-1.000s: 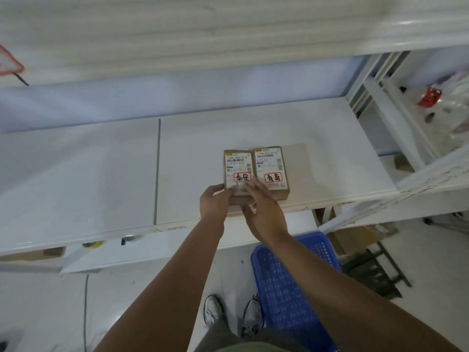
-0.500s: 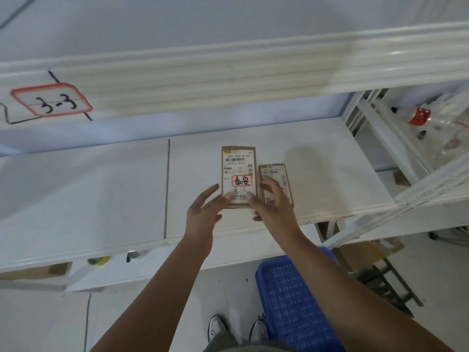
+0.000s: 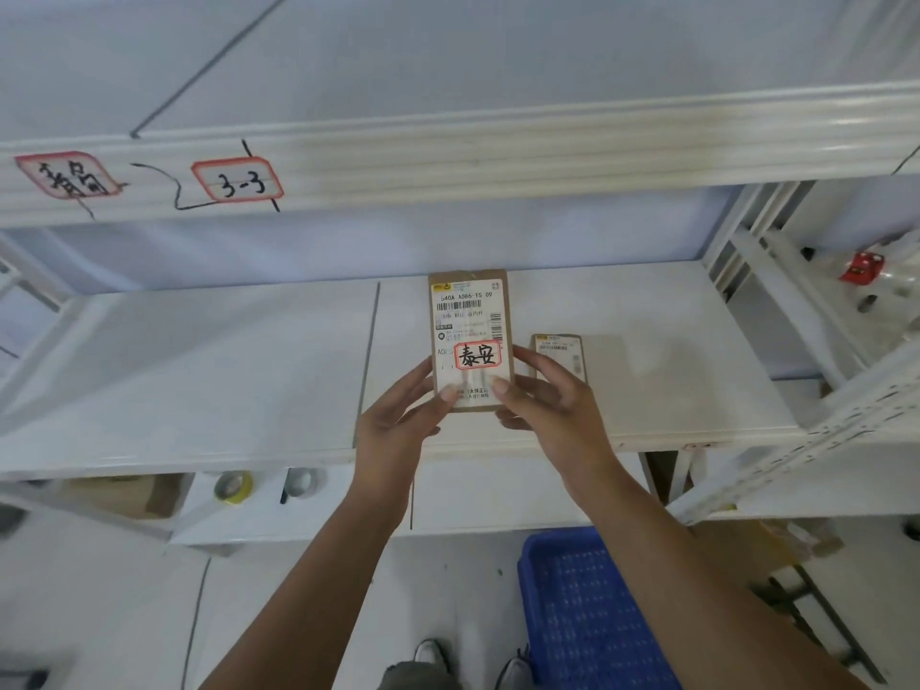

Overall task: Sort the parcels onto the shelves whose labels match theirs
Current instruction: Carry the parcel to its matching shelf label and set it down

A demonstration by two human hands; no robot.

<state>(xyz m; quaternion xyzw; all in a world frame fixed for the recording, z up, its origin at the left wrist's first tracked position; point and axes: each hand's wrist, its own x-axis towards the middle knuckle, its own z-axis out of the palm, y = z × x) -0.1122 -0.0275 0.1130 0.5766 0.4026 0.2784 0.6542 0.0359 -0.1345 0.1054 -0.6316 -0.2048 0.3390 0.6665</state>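
A small brown cardboard parcel [image 3: 470, 321] with a white shipping label and a red-framed handwritten tag is held upright above the white middle shelf [image 3: 199, 371]. My left hand [image 3: 398, 425] grips its lower left edge and my right hand [image 3: 547, 405] its lower right edge. A second small brown parcel [image 3: 560, 348] lies flat on the shelf just right of it, partly hidden by my right hand. On the front rail of the upper shelf [image 3: 498, 151] sit two red-framed labels: a "3-3" label [image 3: 238, 180] and a handwritten label [image 3: 67, 175] at far left.
A blue plastic crate [image 3: 592, 610] stands on the floor below my right arm. Two tape rolls [image 3: 234, 487] lie on a lower shelf. A second white rack [image 3: 816, 311] with a red item stands at right. My shoes show at the bottom.
Both hands lifted the left parcel off the shelf and raised it upright; the other parcel stayed lying there. The view tilted upward, bringing the upper shelf's labels into sight.
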